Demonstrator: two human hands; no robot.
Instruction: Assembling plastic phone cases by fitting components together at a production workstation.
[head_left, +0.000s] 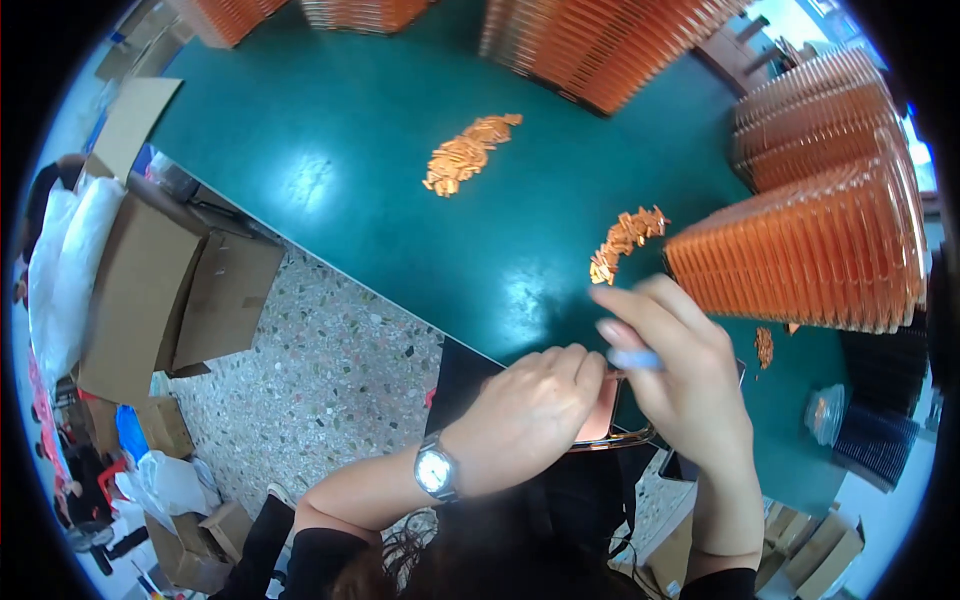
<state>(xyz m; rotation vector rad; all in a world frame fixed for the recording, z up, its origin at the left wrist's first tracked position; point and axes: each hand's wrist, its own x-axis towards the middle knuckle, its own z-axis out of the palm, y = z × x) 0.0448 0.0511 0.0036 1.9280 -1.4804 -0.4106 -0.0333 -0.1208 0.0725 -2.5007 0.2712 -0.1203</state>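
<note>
My left hand (535, 405), with a wristwatch (435, 471) on its wrist, is closed at the table's near edge. Its fingers curl over a flat pinkish-copper piece with a shiny rounded metallic rim (630, 440), which looks like a phone case; the hand hides much of it. Just to the right and above it, my right hand (685, 365) has bent fingers, blurred by motion. A pale blue item (635, 358) shows at those fingers; whether it is worn or held cannot be told. Beyond the fingertips lies a curved heap of small copper-orange pieces (625, 240).
A second heap of orange pieces (465, 155) lies farther back on the green table (370, 210). Tall stacks of orange ribbed trays (800, 245) stand right and at the back (600, 50). A clear jar (825, 415) is at right. Cardboard boxes (140, 290) stand on the left.
</note>
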